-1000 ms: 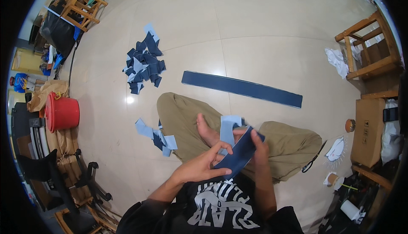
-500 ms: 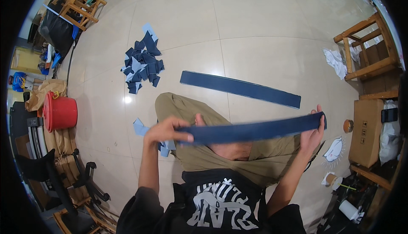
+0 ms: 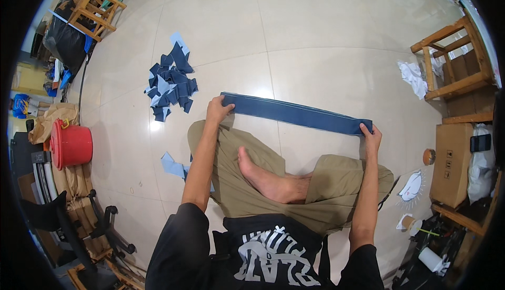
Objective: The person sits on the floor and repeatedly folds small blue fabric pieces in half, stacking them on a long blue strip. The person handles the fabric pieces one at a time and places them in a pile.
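A long dark blue fabric strip [image 3: 289,115] is stretched between my two hands, just beyond my crossed legs. My left hand [image 3: 218,110] pinches its left end, and my right hand [image 3: 371,136] grips the right end with the thumb on top. A second dark blue strip [image 3: 295,105] lies on the floor under it; only a narrow band shows along the far edge. Whether the two strips touch along their whole length I cannot tell. Left of them sits a heap of dark and light blue fabric scraps [image 3: 173,82].
More light blue scraps [image 3: 173,165] lie beside my left knee. A red lidded bucket [image 3: 72,142] and a black office chair [image 3: 100,221] stand at the left. To the right are a wooden stool [image 3: 457,61], crumpled white paper [image 3: 413,79] and a cardboard box [image 3: 451,163].
Both hands have carried the strip forward from above my lap and lowered it over the strip on the floor. My left hand moved farthest ahead.
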`<state>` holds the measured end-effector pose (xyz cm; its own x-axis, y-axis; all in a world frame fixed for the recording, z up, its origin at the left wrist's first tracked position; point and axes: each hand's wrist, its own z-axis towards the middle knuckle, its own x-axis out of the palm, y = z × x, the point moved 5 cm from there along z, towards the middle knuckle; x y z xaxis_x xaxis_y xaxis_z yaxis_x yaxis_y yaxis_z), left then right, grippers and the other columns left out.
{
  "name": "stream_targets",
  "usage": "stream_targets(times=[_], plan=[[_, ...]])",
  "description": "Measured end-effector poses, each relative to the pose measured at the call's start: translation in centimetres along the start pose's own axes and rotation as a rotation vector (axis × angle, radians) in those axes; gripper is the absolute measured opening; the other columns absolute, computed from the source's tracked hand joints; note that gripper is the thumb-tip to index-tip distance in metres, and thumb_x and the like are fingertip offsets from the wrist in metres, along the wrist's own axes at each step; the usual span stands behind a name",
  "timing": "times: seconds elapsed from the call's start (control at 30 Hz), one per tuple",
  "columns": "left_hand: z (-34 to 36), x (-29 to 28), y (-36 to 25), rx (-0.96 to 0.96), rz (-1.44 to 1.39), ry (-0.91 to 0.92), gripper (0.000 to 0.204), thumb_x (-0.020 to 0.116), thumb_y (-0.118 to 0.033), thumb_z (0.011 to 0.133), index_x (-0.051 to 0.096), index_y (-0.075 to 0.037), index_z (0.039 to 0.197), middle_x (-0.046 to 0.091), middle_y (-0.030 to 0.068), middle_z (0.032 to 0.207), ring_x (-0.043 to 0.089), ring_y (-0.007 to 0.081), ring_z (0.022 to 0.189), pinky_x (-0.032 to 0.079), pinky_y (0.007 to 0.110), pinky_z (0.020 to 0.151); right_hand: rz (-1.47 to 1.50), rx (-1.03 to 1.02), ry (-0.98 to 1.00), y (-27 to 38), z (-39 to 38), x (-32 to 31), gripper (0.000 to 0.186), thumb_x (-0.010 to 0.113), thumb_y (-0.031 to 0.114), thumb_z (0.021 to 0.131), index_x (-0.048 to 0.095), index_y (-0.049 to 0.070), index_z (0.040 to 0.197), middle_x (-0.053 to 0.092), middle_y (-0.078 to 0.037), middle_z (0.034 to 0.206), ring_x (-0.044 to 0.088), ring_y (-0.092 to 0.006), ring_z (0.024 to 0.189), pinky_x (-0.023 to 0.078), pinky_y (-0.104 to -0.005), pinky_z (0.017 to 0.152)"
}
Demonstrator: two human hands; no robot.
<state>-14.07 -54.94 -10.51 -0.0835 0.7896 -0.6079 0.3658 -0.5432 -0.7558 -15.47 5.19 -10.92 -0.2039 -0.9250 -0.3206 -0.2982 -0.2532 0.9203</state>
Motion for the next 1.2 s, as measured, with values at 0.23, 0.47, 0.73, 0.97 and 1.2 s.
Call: stream_targets(times=[0.23,0.47,0.73,0.97,1.2], plan=[[0.3,-1.2,3.2,-0.073,0.108,-0.273,0.038,0.082,-0.022,0.073,0.069,0.005,0.096,0.071,0.0216,0.087,0.071,0.0330,0.079,0.055,0.039,0.071,0.025,-0.056,-0.044,1.1,-0.9,0.5,0.023,0.076,0.014,0.085,0.071,-0.004,0.097,0.069,-0.004,0.086,0.058,-0.0111,0.078,0.047,-0.0256,0.075],[0.4,-1.9,2.9,-0.130,0.238,-0.356,0.035,0.083,-0.024,0.072,0.072,0.000,0.095,0.072,0.0185,0.089,0.070,0.0327,0.085,0.054,0.041,0.077,0.007,-0.124,-0.026,-0.7,-0.1,0.2,0.026,0.077,0.014,0.084,0.069,-0.005,0.101,0.068,-0.004,0.087,0.058,-0.0112,0.078,0.047,-0.0257,0.075],[0.6,-1.8,3.7,-0.110,0.222,-0.366,0.030,0.083,-0.017,0.070,0.069,-0.007,0.096,0.070,0.0109,0.079,0.068,0.0254,0.075,0.053,0.038,0.070,-0.034,-0.090,-0.189,-1.6,0.1,-0.5,0.029,0.077,0.004,0.079,0.069,-0.001,0.107,0.063,-0.002,0.086,0.055,-0.0088,0.077,0.047,-0.0222,0.071],[0.2,-2.0,3.1,-0.117,0.222,-0.370,0.027,0.078,-0.010,0.076,0.063,-0.011,0.098,0.068,0.0077,0.077,0.068,0.0257,0.074,0.051,0.040,0.068,-0.096,-0.111,-0.234,-1.0,-0.2,-0.6,0.028,0.074,-0.002,0.079,0.068,-0.001,0.106,0.062,0.000,0.082,0.054,-0.0078,0.073,0.047,-0.0219,0.070],[0.1,-2.2,2.1,-0.112,0.275,-0.396,0.027,0.077,-0.009,0.078,0.060,-0.011,0.099,0.067,0.0077,0.075,0.066,0.0272,0.072,0.051,0.041,0.068,-0.082,-0.102,-0.270,-0.5,-0.6,-0.8,0.027,0.073,-0.003,0.079,0.067,0.000,0.104,0.059,0.001,0.077,0.052,-0.0067,0.069,0.046,-0.0213,0.066]])
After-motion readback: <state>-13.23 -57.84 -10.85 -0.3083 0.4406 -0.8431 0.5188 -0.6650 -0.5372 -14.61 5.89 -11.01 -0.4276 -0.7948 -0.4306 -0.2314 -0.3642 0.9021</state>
